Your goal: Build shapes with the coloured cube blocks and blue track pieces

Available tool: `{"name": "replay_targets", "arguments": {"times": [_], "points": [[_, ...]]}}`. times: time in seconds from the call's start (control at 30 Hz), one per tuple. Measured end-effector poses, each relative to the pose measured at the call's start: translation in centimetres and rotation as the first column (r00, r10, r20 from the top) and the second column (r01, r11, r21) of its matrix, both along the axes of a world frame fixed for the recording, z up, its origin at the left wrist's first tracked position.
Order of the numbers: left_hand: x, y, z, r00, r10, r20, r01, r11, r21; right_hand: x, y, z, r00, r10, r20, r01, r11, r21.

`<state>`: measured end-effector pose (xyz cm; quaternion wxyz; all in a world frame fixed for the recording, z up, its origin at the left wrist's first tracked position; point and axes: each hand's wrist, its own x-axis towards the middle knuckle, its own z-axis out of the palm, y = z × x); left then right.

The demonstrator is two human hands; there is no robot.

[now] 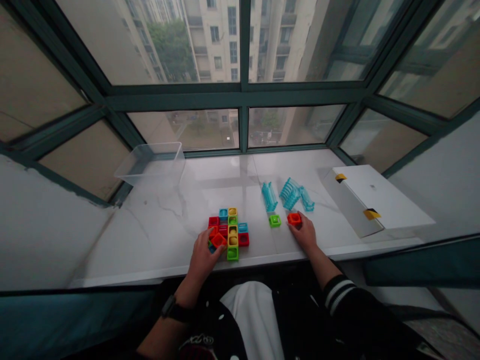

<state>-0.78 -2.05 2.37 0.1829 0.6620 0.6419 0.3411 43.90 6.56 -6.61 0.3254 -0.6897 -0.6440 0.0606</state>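
A cluster of joined coloured cube blocks (232, 227) in red, yellow, green and blue lies on the white marble sill (157, 230). My left hand (202, 257) is closed on an orange cube (218, 241) at the cluster's near left corner. My right hand (305, 234) grips a loose orange cube (294, 218) to the right. A single green cube (275, 220) sits just left of it, apart from the cluster. Beyond these lie clear turquoise ribbed track pieces (288, 194).
An empty clear plastic bin (152, 162) stands at the back left against the window. A white box (369, 200) with yellow tape tabs lies at the right. Window frames wall in the sill on three sides; its front edge runs just before my wrists.
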Motion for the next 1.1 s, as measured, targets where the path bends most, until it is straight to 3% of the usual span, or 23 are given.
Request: {"name": "replay_targets", "arguments": {"times": [0.17,0.33,0.5,0.63,0.77,0.87,1.1], "points": [[0.0,0.0,-0.5,1.000,0.002,-0.007,-0.002,0.996,-0.087,0.1,0.0,-0.4,0.998,0.012,-0.069,-0.007,0.998,0.062],[-0.2,-0.1,-1.0,0.998,0.005,-0.059,-0.014,0.989,-0.148,0.4,-0.9,-0.2,0.954,0.030,-0.298,-0.009,0.997,0.074],[-0.4,-0.3,-0.7,0.996,-0.025,-0.090,0.009,0.985,-0.172,-0.1,-2.7,2.5,0.922,0.043,-0.384,0.031,0.982,0.185],[-0.5,-0.4,-0.3,0.997,-0.013,-0.082,-0.004,0.980,-0.197,-2.8,-3.4,5.8,0.894,0.117,-0.432,0.001,0.964,0.265],[-0.6,-0.5,0.1,0.999,-0.031,-0.032,0.024,0.980,-0.195,-6.9,-3.6,8.0,0.828,0.260,-0.497,-0.161,0.959,0.234],[-0.7,-0.6,0.2,0.998,-0.054,0.014,0.055,0.981,-0.184,-10.0,-4.0,8.7,0.754,0.395,-0.525,-0.364,0.916,0.167],[-0.6,-0.6,0.6,0.986,-0.068,0.151,0.098,0.976,-0.196,-14.7,-5.4,9.5,0.599,0.678,-0.425,-0.743,0.669,0.021]]}}
